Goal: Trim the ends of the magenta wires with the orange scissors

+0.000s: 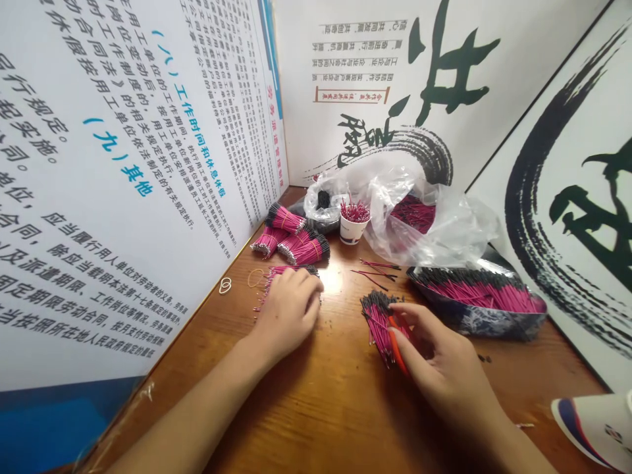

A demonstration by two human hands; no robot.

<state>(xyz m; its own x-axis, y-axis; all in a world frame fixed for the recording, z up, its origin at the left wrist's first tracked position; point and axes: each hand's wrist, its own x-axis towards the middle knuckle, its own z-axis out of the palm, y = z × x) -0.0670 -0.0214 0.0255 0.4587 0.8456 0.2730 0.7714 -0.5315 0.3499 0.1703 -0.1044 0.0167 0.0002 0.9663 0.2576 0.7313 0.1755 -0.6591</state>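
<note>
My left hand (pixel 290 304) lies over a pile of magenta wires (pixel 276 271) with black ends, its fingers bent and close together on them. Most of that pile is hidden under the hand. In my right hand (pixel 439 349) is an orange tool (pixel 397 349), held between thumb and fingers; its kind is not clear. Right beside the tool, and partly behind it, lies a loose heap of magenta wires (pixel 377 324) with black tips. A few single wires (pixel 378 268) are scattered on the table above this heap.
Several banded wire bundles (pixel 301 245) lie at the back left, near a paper cup (pixel 352 230) of wires. A clear plastic bag (pixel 444 230) and a dark tray (pixel 474 322) hold more wires. Rubber bands (pixel 225 286) lie left. Another cup (pixel 595 428) is at the right edge. Printed panels (pixel 375 79) enclose the table.
</note>
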